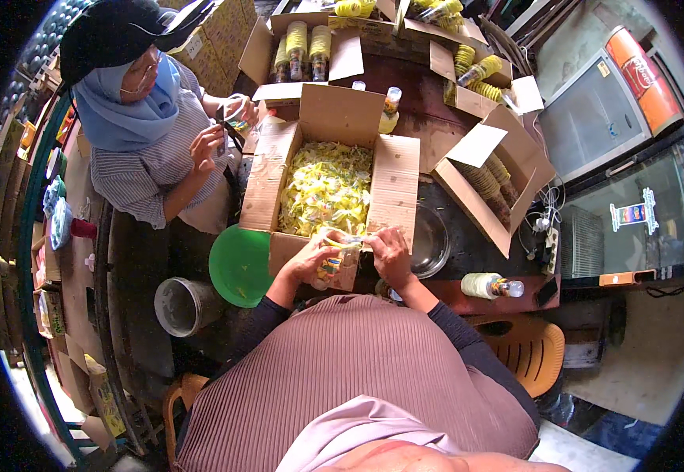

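Observation:
In front of my chest, my left hand point(311, 263) is closed round a clear plastic cup point(329, 267) with yellow and coloured print. The cup is tilted, its rim toward the right. My right hand point(390, 256) pinches at that rim; what small thing its fingertips hold is too small to tell. Both hands are over the near flap of an open cardboard box point(339, 110). Inside the box lies a heap of yellow and whitish plastic scraps point(326, 189).
A green basin point(240, 266) and a grey bucket point(181, 307) stand left. A clear bowl point(430, 242) and a stack of cups point(480, 285) are right. More boxes of cup stacks point(484, 177) surround the table. At left, a co-worker point(153, 126) holds a clear ring-like piece.

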Demonstrator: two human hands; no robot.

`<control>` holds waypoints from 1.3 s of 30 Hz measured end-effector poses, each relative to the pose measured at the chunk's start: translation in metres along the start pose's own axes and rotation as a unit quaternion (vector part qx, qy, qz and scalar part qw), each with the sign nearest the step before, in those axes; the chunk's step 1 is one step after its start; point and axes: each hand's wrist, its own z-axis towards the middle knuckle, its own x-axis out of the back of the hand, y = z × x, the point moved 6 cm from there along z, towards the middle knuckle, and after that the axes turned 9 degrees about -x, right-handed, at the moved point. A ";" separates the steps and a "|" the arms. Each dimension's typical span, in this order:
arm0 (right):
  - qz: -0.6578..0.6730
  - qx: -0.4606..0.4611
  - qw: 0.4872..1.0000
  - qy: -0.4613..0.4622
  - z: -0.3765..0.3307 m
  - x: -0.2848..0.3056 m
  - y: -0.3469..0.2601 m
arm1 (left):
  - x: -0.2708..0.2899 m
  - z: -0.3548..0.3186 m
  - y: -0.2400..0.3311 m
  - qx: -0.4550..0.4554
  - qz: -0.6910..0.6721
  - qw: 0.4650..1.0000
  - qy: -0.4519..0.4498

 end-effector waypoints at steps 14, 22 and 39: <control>0.193 -0.320 0.927 -0.036 -0.015 -0.024 0.087 | -0.001 0.006 0.014 -0.108 0.022 0.988 0.105; 0.212 -0.315 0.925 -0.021 -0.015 -0.021 0.072 | 0.000 0.006 0.034 -0.092 0.198 0.951 0.219; 0.244 -0.216 0.945 0.011 0.008 0.008 0.008 | -0.015 0.002 0.056 -0.152 0.249 0.917 0.271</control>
